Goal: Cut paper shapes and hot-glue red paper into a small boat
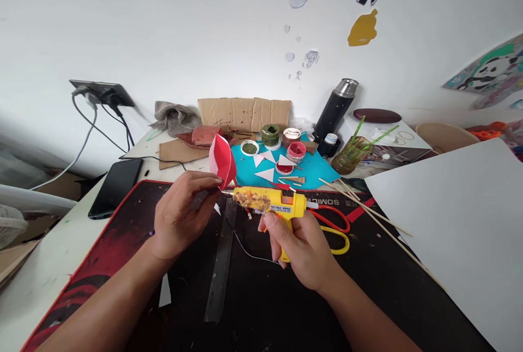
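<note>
Red folded paper is pinched by its lower end between the thumb and fingers of my left hand, raised off the desk, in line with the far edge of the mat and left of that edge's middle. My right hand is wrapped around the handle of the yellow glue gun, its nozzle aimed left at the paper's lower end. I cannot tell whether the tip touches it.

My chief worry is a burn: the nozzle sits just beside my left fingertips, so a small slip of either wrist could put hot metal or glue on skin. Squeezing too hard would likely flood the fold, and a stray drip could land on the mat. The paper looks thin; a push from the tip might buckle it. The thin cord curves below the gun and could snag, jerking my aim. Toward the desk's far edge, the uncovered red paint pot on the blue sheet could smear the paper if my left hand strays that way.
</note>
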A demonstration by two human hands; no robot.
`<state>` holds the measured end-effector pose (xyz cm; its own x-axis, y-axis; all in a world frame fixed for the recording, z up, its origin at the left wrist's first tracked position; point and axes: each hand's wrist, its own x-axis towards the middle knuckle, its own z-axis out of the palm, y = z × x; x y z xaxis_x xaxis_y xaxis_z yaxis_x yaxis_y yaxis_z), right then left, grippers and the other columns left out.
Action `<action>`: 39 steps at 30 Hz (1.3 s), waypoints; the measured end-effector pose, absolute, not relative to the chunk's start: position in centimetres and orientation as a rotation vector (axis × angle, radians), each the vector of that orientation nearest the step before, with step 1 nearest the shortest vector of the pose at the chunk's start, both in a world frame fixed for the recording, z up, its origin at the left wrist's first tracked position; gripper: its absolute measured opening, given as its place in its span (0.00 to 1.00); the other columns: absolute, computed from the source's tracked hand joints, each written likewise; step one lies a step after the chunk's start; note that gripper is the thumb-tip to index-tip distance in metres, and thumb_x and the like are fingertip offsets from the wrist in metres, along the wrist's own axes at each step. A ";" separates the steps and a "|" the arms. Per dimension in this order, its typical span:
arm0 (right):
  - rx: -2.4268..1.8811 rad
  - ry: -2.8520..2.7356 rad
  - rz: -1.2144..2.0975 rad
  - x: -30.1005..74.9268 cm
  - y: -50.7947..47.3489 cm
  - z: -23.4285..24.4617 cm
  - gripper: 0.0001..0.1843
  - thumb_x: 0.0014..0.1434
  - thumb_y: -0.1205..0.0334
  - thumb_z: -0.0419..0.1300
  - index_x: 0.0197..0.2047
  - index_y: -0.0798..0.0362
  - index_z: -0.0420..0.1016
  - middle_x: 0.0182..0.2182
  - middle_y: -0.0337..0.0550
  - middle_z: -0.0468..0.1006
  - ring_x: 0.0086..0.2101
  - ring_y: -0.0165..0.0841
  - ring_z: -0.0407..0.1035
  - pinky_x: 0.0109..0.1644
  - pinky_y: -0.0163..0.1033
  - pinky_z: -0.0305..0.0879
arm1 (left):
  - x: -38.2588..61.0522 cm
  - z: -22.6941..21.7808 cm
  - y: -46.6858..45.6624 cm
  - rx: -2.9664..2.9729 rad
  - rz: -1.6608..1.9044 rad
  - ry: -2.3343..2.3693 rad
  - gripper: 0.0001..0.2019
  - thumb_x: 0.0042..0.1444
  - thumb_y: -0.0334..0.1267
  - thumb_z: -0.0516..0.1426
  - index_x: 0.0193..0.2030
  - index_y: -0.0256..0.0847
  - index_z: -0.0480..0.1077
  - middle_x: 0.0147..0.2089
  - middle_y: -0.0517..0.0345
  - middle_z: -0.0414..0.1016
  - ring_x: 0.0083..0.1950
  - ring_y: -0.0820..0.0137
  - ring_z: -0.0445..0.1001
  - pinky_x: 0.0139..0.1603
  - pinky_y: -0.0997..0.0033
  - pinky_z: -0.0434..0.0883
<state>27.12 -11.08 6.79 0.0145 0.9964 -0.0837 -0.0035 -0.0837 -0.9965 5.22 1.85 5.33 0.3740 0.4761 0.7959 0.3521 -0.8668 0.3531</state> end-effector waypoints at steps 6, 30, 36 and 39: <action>-1.273 -1.139 1.264 27.1 -11.1 6.8 0.34 0.71 0.26 0.59 0.37 0.52 0.76 0.17 0.33 0.69 0.16 0.28 0.62 0.23 0.35 0.60 | 5.3 5.3 1.8 2.475 1.527 0.753 0.17 0.66 0.22 0.65 0.55 0.48 0.76 0.48 0.58 0.85 0.47 0.66 0.85 0.50 0.65 0.81; -1.286 -1.149 1.242 27.1 -11.1 7.0 0.36 0.71 0.24 0.58 0.31 0.50 0.72 0.15 0.34 0.68 0.16 0.28 0.62 0.24 0.35 0.61 | 5.0 4.2 1.7 2.352 1.465 0.782 0.17 0.67 0.26 0.66 0.57 0.51 0.77 0.50 0.57 0.85 0.49 0.63 0.85 0.49 0.61 0.81; -1.277 -1.153 1.229 27.1 -11.1 7.0 0.36 0.71 0.25 0.58 0.31 0.51 0.73 0.15 0.34 0.68 0.16 0.27 0.62 0.24 0.34 0.60 | 5.1 4.4 1.6 2.351 1.482 0.781 0.19 0.66 0.25 0.67 0.57 0.52 0.77 0.50 0.58 0.85 0.49 0.63 0.85 0.49 0.61 0.82; -1.297 -1.144 1.224 27.1 -11.1 7.0 0.36 0.71 0.24 0.59 0.32 0.51 0.74 0.15 0.34 0.68 0.16 0.28 0.62 0.23 0.34 0.60 | 5.3 4.5 1.6 2.349 1.491 0.780 0.18 0.66 0.25 0.67 0.57 0.52 0.77 0.49 0.57 0.85 0.49 0.63 0.86 0.49 0.60 0.82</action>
